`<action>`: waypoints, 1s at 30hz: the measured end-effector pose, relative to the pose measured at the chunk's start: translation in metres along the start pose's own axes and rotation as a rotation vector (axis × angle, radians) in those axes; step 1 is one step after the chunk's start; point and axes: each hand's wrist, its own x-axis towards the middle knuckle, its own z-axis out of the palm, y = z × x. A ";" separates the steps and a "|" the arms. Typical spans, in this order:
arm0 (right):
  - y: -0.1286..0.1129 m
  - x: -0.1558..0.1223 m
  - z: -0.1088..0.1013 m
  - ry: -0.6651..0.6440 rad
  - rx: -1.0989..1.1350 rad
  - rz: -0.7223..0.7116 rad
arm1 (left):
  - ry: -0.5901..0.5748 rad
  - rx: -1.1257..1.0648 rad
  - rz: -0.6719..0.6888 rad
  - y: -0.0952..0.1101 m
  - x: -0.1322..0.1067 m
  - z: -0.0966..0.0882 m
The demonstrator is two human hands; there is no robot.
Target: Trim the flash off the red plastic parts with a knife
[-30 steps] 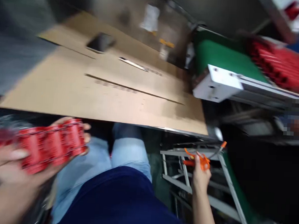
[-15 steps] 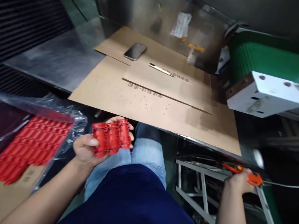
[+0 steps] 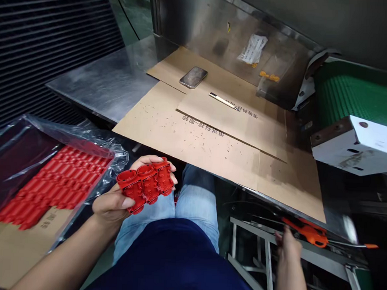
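My left hand (image 3: 114, 206) cradles a red moulded plastic piece (image 3: 145, 185), a short strip of joined cylinders, in front of my lap, with its fingers curled beneath it. My right hand (image 3: 287, 251) hangs low at the right, holding nothing, its fingers just left of a pair of orange-handled snips (image 3: 308, 233). The snips rest on a grey metal frame (image 3: 255, 249) and do not appear to touch my fingers.
A plastic bag (image 3: 55, 180) of red moulded strips lies at left on cardboard. Ahead, a cardboard sheet (image 3: 194, 138) on a steel table (image 3: 108, 80) holds a phone (image 3: 193, 77) and a pen (image 3: 223, 101). A green conveyor belt (image 3: 354, 95) runs at right.
My right hand has let go of the orange snips and moved left of them. The red piece has tilted in my left hand. The view has swung and steadied.
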 end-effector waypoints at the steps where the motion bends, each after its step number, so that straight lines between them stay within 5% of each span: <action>1: 0.002 -0.015 0.009 -0.069 -0.030 -0.038 | 0.023 -0.005 -0.005 0.000 -0.002 -0.001; 5: -0.012 -0.085 0.049 -0.425 -0.119 -0.290 | 0.100 0.068 0.015 0.003 -0.003 0.005; 9: -0.085 -0.122 0.090 -0.661 -0.194 -0.662 | 0.167 0.175 0.106 0.008 0.008 0.019; 12: -0.159 -0.105 0.139 -0.687 -0.311 -0.893 | 0.234 0.175 0.179 0.010 0.011 0.029; 16: -0.245 -0.057 0.237 -0.669 -0.543 -1.040 | 0.291 0.166 0.234 0.012 0.006 0.031; 19: -0.283 -0.037 0.310 -0.641 -0.722 -1.040 | 0.299 0.165 0.283 0.015 0.000 0.027; 22: -0.303 -0.033 0.357 -0.629 -0.873 -1.028 | 0.329 0.187 0.364 0.019 -0.007 0.022; 26: -0.322 -0.032 0.379 -0.616 -0.976 -1.049 | 0.398 0.268 0.456 0.023 -0.013 0.017; 30: -0.332 -0.047 0.359 -0.589 -0.904 -1.115 | 0.435 0.358 0.575 0.022 -0.008 0.017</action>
